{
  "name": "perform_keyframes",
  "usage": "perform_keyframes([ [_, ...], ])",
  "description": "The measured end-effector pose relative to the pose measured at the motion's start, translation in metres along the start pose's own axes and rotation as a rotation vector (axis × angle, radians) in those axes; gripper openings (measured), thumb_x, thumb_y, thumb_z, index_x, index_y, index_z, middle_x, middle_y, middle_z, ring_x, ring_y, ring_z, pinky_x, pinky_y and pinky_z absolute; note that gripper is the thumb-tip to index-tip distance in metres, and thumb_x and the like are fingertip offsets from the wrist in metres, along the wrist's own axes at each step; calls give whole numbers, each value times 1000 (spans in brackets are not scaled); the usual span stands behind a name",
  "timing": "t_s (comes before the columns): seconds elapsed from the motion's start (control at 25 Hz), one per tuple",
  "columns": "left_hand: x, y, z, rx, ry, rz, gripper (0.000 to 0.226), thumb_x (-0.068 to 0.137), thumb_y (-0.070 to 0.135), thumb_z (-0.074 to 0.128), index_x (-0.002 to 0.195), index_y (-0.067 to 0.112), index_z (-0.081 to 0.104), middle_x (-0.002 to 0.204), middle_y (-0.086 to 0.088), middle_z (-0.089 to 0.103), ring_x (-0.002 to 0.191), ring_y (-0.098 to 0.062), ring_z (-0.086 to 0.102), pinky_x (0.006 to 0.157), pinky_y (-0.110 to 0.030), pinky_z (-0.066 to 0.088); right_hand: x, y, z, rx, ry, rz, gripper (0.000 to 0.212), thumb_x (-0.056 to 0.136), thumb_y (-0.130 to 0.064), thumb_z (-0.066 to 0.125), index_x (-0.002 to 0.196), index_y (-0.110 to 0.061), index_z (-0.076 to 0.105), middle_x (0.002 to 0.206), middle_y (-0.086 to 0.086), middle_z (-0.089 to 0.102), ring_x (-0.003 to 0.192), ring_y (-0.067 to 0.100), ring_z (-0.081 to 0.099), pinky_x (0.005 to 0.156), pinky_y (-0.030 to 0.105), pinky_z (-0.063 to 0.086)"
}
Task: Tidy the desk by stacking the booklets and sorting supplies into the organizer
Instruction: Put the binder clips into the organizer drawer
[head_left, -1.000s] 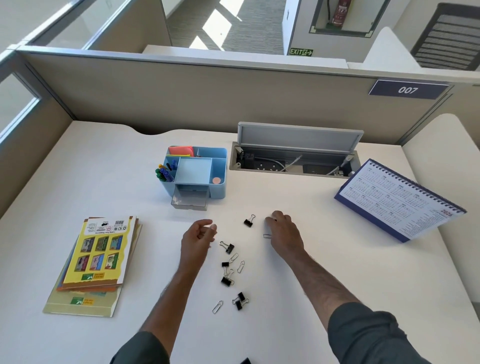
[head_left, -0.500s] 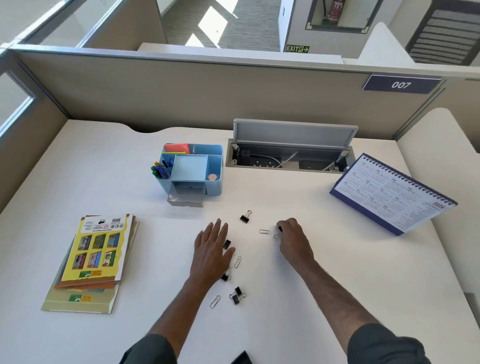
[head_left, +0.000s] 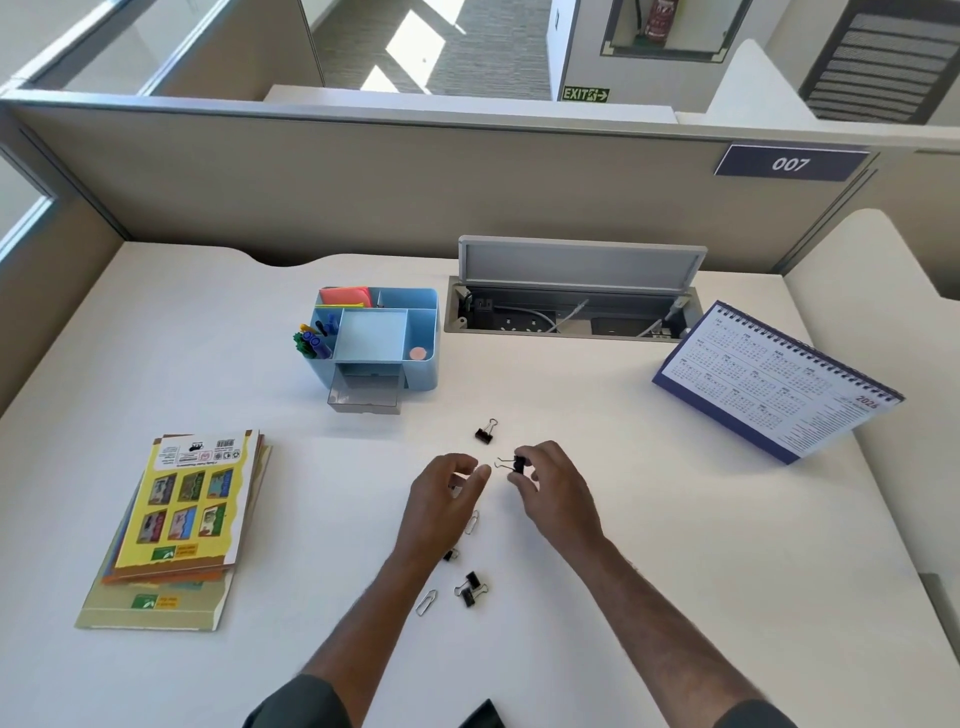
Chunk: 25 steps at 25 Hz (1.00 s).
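Binder clips, small and black with wire handles, lie scattered with silver wire paper clips on the white tabletop (head_left: 675, 519) in front of the person. The right hand (head_left: 558, 493) pinches one black binder clip (head_left: 517, 463) between thumb and fingertips, just clear of the surface, its wire handles pointing left. The left hand (head_left: 441, 499) hovers close beside it with fingers curled; whether that grip already holds a clip I cannot tell, since the palm faces down. One loose binder clip (head_left: 484, 432) sits just beyond the hands, a pair of binder clips (head_left: 470, 590) lies nearer the person, and two silver paper clips (head_left: 426, 603) rest among them.

The step in hand looks like gathering the small supplies for the light-blue plastic desk organizer (head_left: 376, 338), whose clear drawer (head_left: 364, 396) stands pulled out at the front. To do it well, collect several clips into one cupped palm rather than carry each singly, and pinch the black bodies, not the springy wire handles. The flat paper clips will likely need a fingernail under one end or a slide toward the palm. Tip the handful low over the open drawer so nothing bounces out. The stack of yellow-covered booklets (head_left: 176, 519) sits well apart on the left, already piled.
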<state>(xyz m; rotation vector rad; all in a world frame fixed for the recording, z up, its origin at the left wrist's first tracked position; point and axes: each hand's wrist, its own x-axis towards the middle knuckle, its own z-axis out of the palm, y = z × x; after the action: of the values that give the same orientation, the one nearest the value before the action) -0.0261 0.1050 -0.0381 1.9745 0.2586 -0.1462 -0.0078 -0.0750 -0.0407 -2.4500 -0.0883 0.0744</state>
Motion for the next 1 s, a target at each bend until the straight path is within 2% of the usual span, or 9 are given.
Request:
perform_keyframes([
  [0.12,0,17,-7,-73,10,-15,12,93,39,70,90,28,68,88,9,73,79,-10,67,71,-27,56,2,-17,1,-33,27,-104,29,88,-29,70,115,-19,62,107,-5,57,94,14,59,70,31,52],
  [0.28,7,26,-22,-153,27,-90,8,92,27,73,90,20,70,79,0,75,73,-16,71,65,-31,59,6,-33,2,-29,53,-180,32,88,-30,70,117,-18,63,106,-5,58,95,14,59,68,30,53],
  [0.4,10,30,-30,-189,19,-161,10,92,20,72,89,11,71,74,-4,75,62,-10,68,56,-23,50,7,-41,3,-28,68,-213,32,88,-32,69,118,-19,62,107,-7,58,96,12,58,70,30,54],
  [0.52,16,34,-42,-272,13,-215,14,93,20,72,87,7,71,67,-7,70,54,-15,58,53,-26,46,6,-45,4,21,64,-197,45,88,-35,70,128,-21,55,112,-11,56,97,7,56,74,22,49],
  [0.64,33,36,-68,-286,120,-221,14,93,19,71,86,8,71,64,-7,65,49,-15,50,47,-26,42,-2,-32,9,19,61,-134,52,91,-45,62,134,-20,50,124,-11,57,111,8,54,85,24,47],
  [0.8,64,32,-112,-215,324,-241,14,95,21,69,91,7,72,68,-11,64,50,-17,48,44,-24,40,-26,15,27,-188,113,-62,66,95,-56,45,141,-9,46,143,6,51,135,24,44,109,39,38],
  [0.88,83,28,-124,-148,342,-300,16,95,21,69,93,5,73,69,-12,65,52,-19,48,46,-25,40,-34,38,31,-299,100,43,73,96,-58,39,146,-5,40,154,10,38,144,30,32,113,46,32],
  [1.0,107,28,-128,-57,287,-380,17,92,18,70,93,1,74,66,-11,65,50,-19,47,49,-25,39,-39,59,34,-371,54,148,79,97,-62,29,152,-4,28,163,9,17,150,31,15,119,50,21],
])
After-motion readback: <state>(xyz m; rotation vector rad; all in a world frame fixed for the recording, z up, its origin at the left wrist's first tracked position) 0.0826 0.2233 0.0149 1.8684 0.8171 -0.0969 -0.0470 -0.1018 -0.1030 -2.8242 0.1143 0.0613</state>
